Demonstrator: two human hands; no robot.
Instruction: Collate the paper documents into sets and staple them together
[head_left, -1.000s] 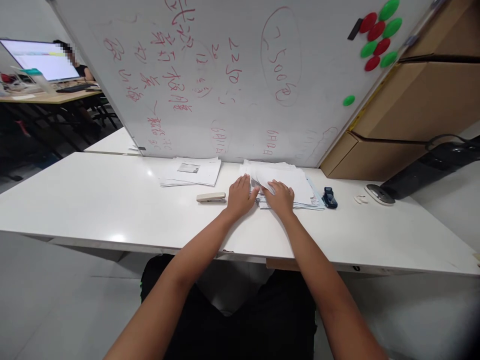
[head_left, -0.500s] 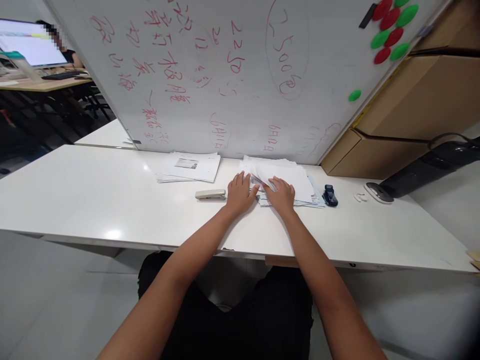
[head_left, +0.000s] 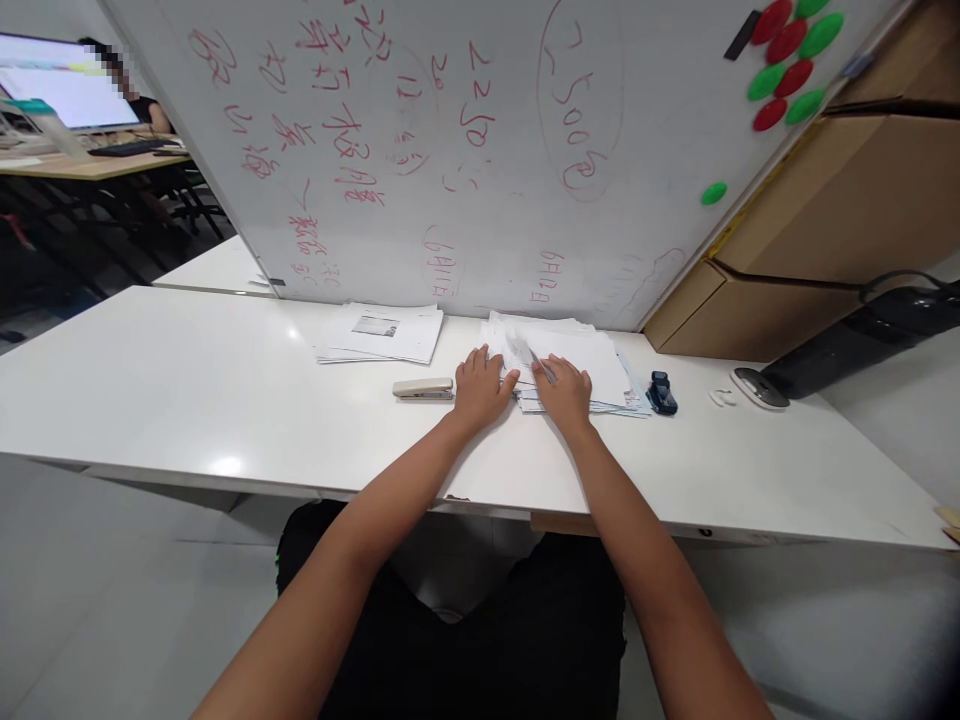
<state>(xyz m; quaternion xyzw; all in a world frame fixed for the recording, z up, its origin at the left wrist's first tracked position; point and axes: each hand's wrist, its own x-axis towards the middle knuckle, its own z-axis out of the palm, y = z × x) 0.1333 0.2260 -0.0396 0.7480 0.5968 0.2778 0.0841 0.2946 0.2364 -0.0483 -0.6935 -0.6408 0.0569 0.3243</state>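
Note:
A stack of white paper sheets (head_left: 589, 350) lies on the white table against the whiteboard. At its left edge my left hand (head_left: 480, 388) rests palm down, fingers spread, thumb pointing right. My right hand (head_left: 565, 392) lies over the stack's front part and grips the edge of a paper sheet (head_left: 521, 350) that is lifted and curled, with print showing on it. Just left of my left hand is a beige stapler (head_left: 423, 388). Farther left is a smaller pile of papers (head_left: 405, 340), the top one with a dark printed picture.
A dark blue object (head_left: 661, 393), perhaps another stapler, sits right of the stack. Beyond it are a small white item (head_left: 721, 398), a mouse (head_left: 760, 388) and a black cylinder (head_left: 825, 340). The whiteboard (head_left: 495, 210) and cardboard boxes (head_left: 787, 310) bound the back. A person sits far left.
The lifted sheet has curled further over toward the right hand, so more of its printed side shows. Both hands stay nearly in place; the view has shifted slightly.

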